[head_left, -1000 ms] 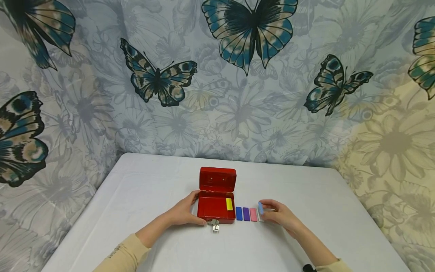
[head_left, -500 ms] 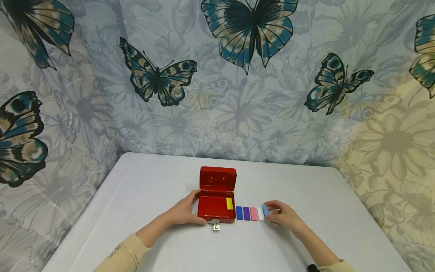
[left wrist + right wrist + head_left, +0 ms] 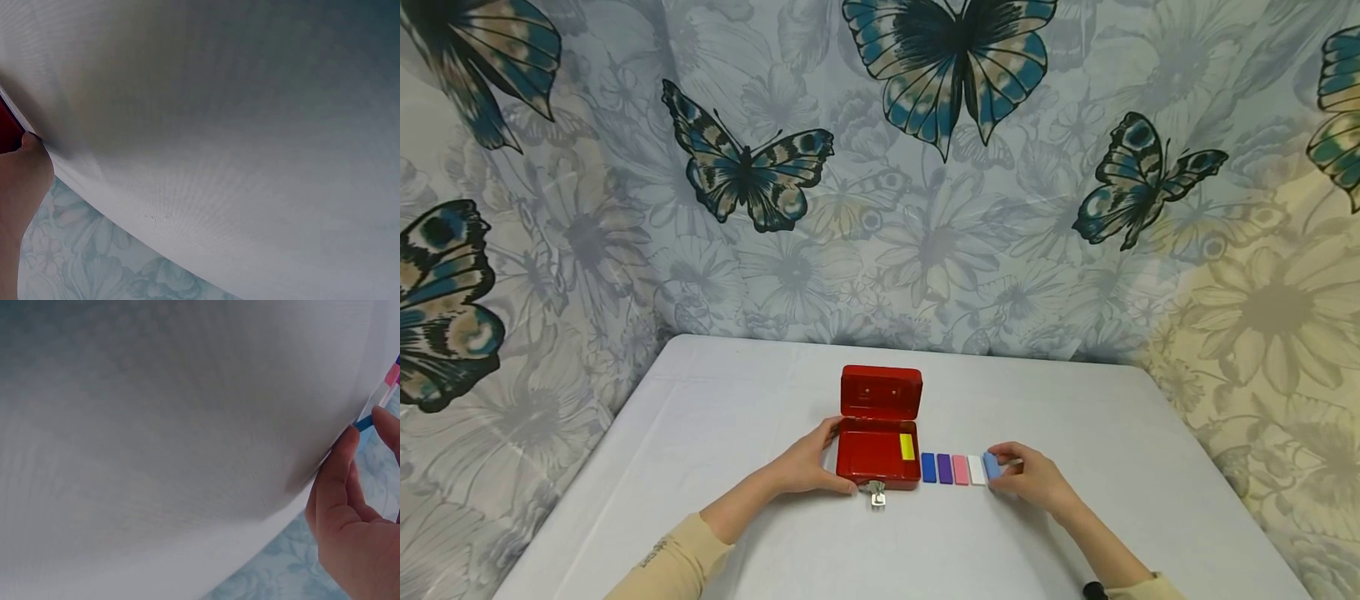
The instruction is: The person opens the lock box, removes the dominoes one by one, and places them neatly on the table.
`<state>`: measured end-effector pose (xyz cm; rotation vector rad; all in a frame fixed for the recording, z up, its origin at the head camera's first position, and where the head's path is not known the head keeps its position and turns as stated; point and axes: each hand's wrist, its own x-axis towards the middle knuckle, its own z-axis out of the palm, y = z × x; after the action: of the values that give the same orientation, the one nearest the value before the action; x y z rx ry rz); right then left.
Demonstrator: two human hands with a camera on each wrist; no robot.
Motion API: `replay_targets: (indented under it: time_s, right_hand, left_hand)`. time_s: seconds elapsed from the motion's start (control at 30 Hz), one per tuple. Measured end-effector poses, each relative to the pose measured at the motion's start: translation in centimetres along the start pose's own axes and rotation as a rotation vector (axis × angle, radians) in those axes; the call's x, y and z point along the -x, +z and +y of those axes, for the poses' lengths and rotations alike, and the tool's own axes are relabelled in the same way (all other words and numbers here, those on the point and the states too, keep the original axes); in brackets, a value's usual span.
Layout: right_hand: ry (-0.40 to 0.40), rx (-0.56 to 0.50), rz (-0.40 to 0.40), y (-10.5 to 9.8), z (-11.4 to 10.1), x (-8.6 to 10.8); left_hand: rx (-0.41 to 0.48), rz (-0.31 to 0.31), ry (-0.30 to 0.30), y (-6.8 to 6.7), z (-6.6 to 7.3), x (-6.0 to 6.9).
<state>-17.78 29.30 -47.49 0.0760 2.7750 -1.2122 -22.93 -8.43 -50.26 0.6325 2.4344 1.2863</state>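
Note:
A red metal cash box point(image 3: 867, 457) stands with its lid raised in the head view. My left hand point(image 3: 808, 465) holds its left side, thumb at the front corner and fingers towards the back. Inside, at the right, lies a yellow bar point(image 3: 907, 447). My right hand point(image 3: 1032, 480) pinches a light blue bar point(image 3: 991, 465) between thumb and fingers, at the right end of a row on the table. To its left are a white bar point(image 3: 976, 471), a pink bar point(image 3: 960, 470), a purple bar point(image 3: 944, 469) and a dark blue bar point(image 3: 928, 468), beside the box.
A small padlock point(image 3: 877, 499) hangs from the front latch of the box. White cloth covers the table point(image 3: 760, 383). Butterfly-patterned fabric point(image 3: 940, 250) rises behind the table and along its sides.
My right hand has moved a little right with the light blue bar and lowered it flat beside the white bar, which it partly covered before. The left hand stays on the box.

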Motion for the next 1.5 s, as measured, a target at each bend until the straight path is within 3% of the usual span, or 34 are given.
replay_targets:
  time_s: [1.5]
  right_hand:
    - [-0.004, 0.000, 0.021, 0.33, -0.49, 0.24]
  left_hand:
    - [0.016, 0.003, -0.002, -0.09, 0.14, 0.04]
